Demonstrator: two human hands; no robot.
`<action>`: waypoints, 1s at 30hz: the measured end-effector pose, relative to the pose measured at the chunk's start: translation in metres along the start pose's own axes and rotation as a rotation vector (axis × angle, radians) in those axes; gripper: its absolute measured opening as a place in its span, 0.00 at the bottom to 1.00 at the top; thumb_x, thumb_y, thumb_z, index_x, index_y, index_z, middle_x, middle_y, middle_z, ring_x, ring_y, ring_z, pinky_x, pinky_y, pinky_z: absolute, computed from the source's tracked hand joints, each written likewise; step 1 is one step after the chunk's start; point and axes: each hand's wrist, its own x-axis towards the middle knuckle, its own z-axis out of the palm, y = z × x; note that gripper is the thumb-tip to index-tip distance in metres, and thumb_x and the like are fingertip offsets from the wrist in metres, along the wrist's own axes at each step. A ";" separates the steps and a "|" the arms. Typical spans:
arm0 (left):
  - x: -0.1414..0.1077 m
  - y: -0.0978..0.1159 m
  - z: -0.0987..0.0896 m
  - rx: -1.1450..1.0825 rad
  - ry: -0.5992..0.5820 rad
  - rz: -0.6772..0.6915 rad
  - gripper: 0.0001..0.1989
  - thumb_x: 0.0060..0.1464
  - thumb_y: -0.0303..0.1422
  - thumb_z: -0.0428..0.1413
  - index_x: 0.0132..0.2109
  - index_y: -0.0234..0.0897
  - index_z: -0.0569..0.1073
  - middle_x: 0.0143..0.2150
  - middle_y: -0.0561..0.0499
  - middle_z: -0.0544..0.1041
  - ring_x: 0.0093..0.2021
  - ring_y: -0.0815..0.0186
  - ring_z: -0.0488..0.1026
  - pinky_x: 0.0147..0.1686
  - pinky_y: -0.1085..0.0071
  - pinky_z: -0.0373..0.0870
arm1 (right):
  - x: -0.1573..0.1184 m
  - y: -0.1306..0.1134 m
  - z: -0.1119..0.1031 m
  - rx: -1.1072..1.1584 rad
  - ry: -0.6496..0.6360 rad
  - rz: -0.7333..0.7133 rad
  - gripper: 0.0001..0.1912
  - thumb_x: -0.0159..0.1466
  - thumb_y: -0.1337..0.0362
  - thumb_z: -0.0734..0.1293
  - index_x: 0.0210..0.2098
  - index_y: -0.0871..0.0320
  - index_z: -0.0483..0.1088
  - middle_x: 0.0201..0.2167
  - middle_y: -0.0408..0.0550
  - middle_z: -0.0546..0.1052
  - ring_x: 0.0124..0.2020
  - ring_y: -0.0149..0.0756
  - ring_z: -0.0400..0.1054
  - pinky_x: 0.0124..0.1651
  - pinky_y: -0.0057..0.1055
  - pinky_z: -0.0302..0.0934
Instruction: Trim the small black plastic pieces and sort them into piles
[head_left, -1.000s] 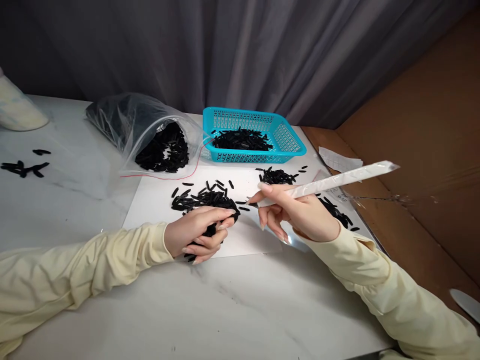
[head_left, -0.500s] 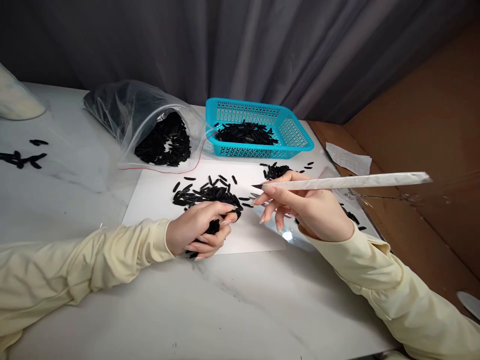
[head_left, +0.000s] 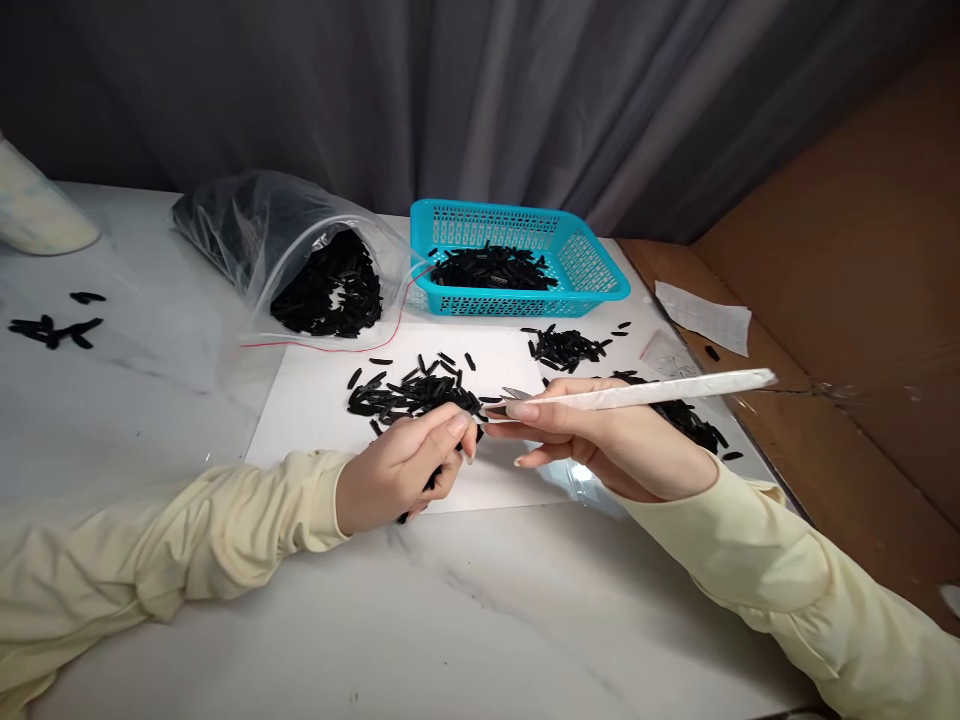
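Observation:
My left hand (head_left: 409,462) is closed around several small black elongated pieces (head_left: 433,480), and most of them are hidden by the fingers. Its thumb and forefinger pinch near the tip of one black piece (head_left: 495,410) that lies between the two hands. In my right hand (head_left: 611,435) is a slim stick-like tool wrapped in white (head_left: 675,388), its shaft pointing right. A pointed grey metal tip (head_left: 514,394) shows by the right fingertips; whether it belongs to the tool I cannot tell. Behind the left hand a loose heap of black pieces (head_left: 409,395) lies on white paper (head_left: 300,400).
A turquoise basket (head_left: 525,302) holding black pieces stands at the back. Left of it lies an open clear zip bag (head_left: 247,230) of the same pieces. Smaller piles (head_left: 566,348) sit to the right, a few pieces (head_left: 56,332) far left. A cardboard wall (head_left: 847,230) rises at right.
My right hand has moved left and slightly down, bringing its fingertips and the tool's end up to my left fingertips. The left hand has turned a little, with its fingers drawn closer together.

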 end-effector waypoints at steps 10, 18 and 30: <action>-0.004 0.002 0.005 0.350 0.144 0.143 0.12 0.61 0.34 0.38 0.31 0.37 0.60 0.14 0.62 0.56 0.15 0.76 0.55 0.19 0.79 0.57 | -0.005 0.008 0.008 0.161 -0.001 0.011 0.07 0.50 0.69 0.72 0.20 0.63 0.70 0.30 0.50 0.79 0.40 0.42 0.73 0.43 0.33 0.69; -0.002 0.003 0.008 0.391 0.186 0.143 0.13 0.60 0.35 0.38 0.32 0.37 0.61 0.13 0.62 0.55 0.14 0.76 0.55 0.19 0.79 0.58 | -0.004 0.010 0.010 0.191 0.020 -0.006 0.08 0.50 0.68 0.71 0.20 0.63 0.69 0.33 0.52 0.79 0.40 0.41 0.73 0.46 0.33 0.68; -0.001 0.005 0.008 0.488 0.211 0.183 0.14 0.60 0.32 0.39 0.34 0.34 0.67 0.14 0.62 0.55 0.14 0.76 0.55 0.19 0.80 0.57 | -0.007 0.014 0.013 0.187 0.050 -0.052 0.10 0.52 0.67 0.71 0.20 0.63 0.66 0.30 0.48 0.79 0.37 0.38 0.74 0.48 0.34 0.67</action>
